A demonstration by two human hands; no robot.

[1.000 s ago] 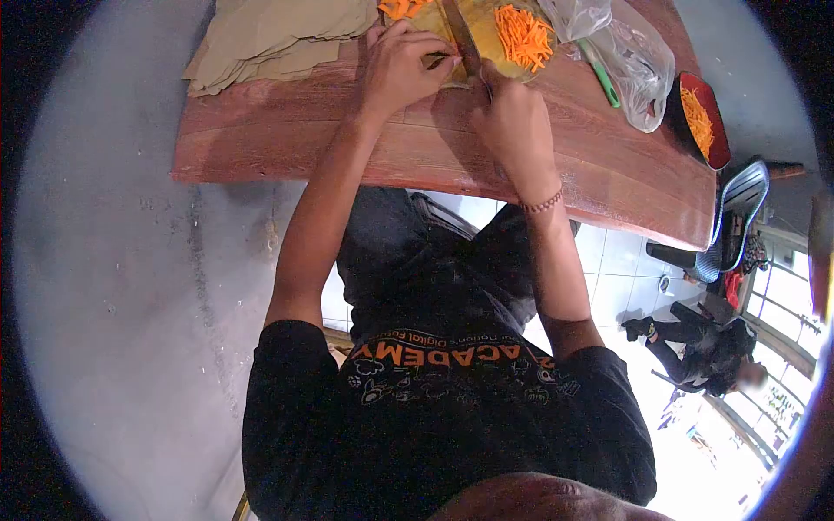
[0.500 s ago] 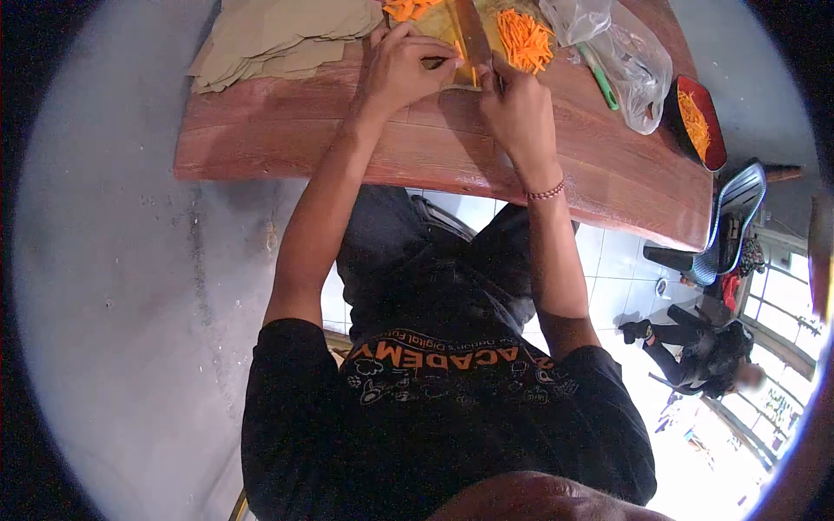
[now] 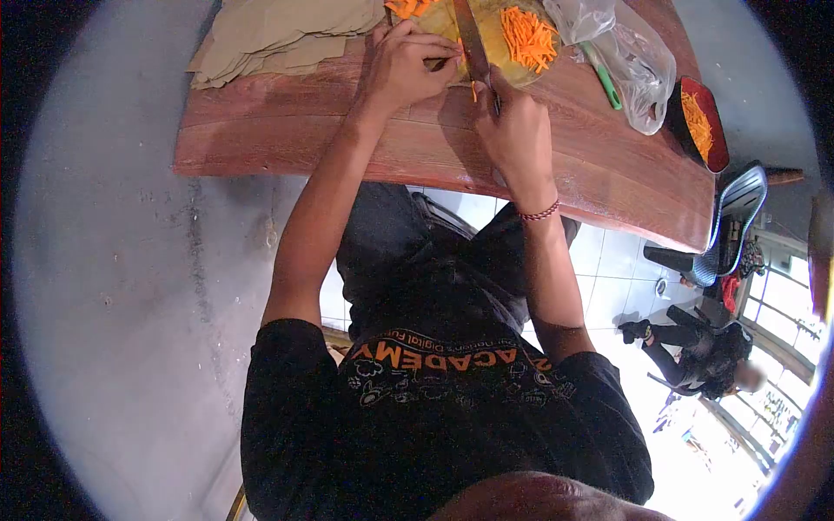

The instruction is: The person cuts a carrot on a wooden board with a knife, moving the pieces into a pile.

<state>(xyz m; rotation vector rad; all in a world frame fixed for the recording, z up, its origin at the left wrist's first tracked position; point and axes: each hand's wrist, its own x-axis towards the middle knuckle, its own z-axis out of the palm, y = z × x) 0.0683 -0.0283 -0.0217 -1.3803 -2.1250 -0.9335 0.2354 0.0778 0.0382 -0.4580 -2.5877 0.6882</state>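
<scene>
My right hand (image 3: 514, 117) is wrapped round the handle of a knife (image 3: 470, 39), whose blade points away from me over a yellowish round board (image 3: 488, 19). Beside the blade, on its left, my left hand (image 3: 412, 65) pinches a piece of carrot (image 3: 459, 49) at the fingertips. A thin carrot strip sticks out near the board's front edge, by the knife. Cut carrot strips (image 3: 528, 40) lie heaped on the board's right part. More carrot pieces (image 3: 410, 8) rest at its far left.
Brown paper sheets (image 3: 278, 39) cover the table's left part. Right of the board are a clear plastic bag (image 3: 638, 69), a green-handled tool (image 3: 605, 80) and a dark red tray (image 3: 718, 149) of shredded carrot. A chair (image 3: 738, 213) and a seated person (image 3: 708, 352) are farther right.
My right hand and the knife have shifted slightly left and toward me. A carrot strip now shows at the board's front edge. My left hand has hardly moved.
</scene>
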